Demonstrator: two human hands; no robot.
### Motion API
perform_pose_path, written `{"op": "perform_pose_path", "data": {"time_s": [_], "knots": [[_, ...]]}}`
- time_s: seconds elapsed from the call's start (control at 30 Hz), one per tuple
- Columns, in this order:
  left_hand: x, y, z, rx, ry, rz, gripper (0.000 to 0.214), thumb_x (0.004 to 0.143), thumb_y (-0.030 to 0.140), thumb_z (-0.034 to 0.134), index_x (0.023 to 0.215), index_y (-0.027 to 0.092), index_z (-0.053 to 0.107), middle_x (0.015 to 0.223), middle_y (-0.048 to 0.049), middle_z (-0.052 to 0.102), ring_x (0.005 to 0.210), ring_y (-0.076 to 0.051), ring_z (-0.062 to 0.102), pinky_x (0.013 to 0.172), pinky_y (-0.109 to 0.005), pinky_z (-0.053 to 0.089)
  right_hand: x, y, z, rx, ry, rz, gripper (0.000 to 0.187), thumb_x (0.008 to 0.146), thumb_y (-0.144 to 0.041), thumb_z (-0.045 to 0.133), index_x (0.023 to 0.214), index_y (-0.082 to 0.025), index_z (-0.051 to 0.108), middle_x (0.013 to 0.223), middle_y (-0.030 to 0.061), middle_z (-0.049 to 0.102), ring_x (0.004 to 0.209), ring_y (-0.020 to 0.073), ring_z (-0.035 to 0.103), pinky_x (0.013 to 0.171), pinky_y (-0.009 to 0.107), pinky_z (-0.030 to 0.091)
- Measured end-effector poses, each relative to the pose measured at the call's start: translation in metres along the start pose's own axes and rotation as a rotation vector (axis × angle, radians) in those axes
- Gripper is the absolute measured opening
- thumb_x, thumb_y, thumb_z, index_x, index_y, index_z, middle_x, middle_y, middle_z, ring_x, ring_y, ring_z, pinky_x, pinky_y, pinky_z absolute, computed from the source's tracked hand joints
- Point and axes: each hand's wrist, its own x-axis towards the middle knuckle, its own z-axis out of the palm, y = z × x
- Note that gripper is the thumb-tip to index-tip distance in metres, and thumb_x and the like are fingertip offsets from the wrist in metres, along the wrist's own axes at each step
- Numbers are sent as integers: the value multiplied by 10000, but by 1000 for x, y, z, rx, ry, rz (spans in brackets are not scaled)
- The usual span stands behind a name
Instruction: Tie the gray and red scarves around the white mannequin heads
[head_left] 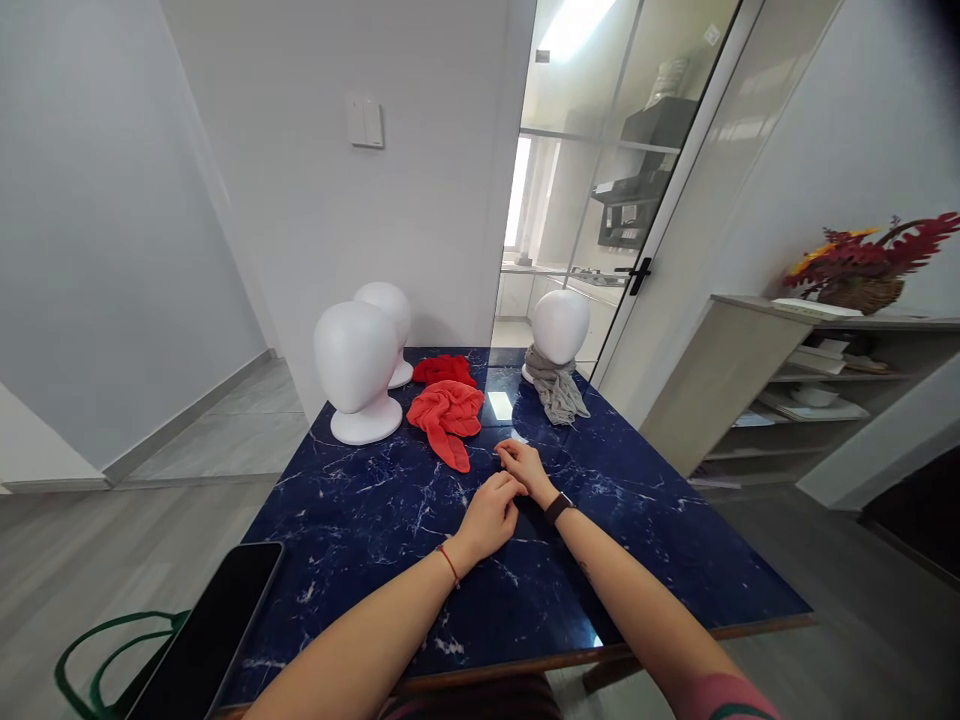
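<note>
Marble table (360,520) supports both idle hands; left hand (491,515) loosely curled, right hand (526,467) flat, both empty; orange scarf (448,415) lies near; grasping it requires a forward reach.

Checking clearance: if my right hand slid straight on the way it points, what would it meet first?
Likely the orange-red scarf, its tail lying just beyond the right hand; depth is uncertain.

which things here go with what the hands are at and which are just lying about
In hand, likely: left hand, right hand, both empty on the blue marble table; orange-red scarf nearest them; darker red scarf; two bare foam heads; third foam head wearing a grey scarf.

Lying about: black phone at the table's near corner; green handles beside it; shelf unit with flower basket.
</note>
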Motion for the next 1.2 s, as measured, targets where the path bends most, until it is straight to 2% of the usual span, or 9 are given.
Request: {"op": "perform_pose_path", "data": {"time_s": [0.57,0.93,1.0,1.07,1.2], "knots": [[1,-3,1,58,-13,-13,359,712,-17,393,913,187,611,927,-43,591,888,-169,531,823,-309,422,1,4,1,-47,-50,-23,267,799,-354,459,831,-167,646,642,17,635,568,134,579,566,234,438],[1,1,0,118,-15,14,356,716,-15,410,926,190,613,952,-51,608,914,-184,532,825,-328,419,-5,-3,-2,-120,-104,-77,255,803,-334,473,779,-165,662,686,21,649,584,121,537,583,230,407],[1,0,-1,133,20,36,364,721,-16,413,945,194,608,966,-52,603,929,-187,524,839,-333,418,-6,-5,-3,-120,-109,-81,257,806,-331,467,779,-161,658,676,22,646,579,122,533,576,230,401],[3,-2,-5,137,105,41,364,733,-14,410,962,199,597,970,-51,593,941,-187,520,852,-335,416,-8,-8,-5,-114,-119,-97,265,817,-334,459,789,-158,655,683,26,649,586,124,538,580,233,402],[12,-15,-25,163,423,-39,288,750,1,411,903,196,559,892,-41,564,881,-179,522,816,-328,420,-12,-13,-8,-105,-131,-134,262,832,-331,454,833,-162,655,729,33,658,623,131,554,600,239,411]]}}
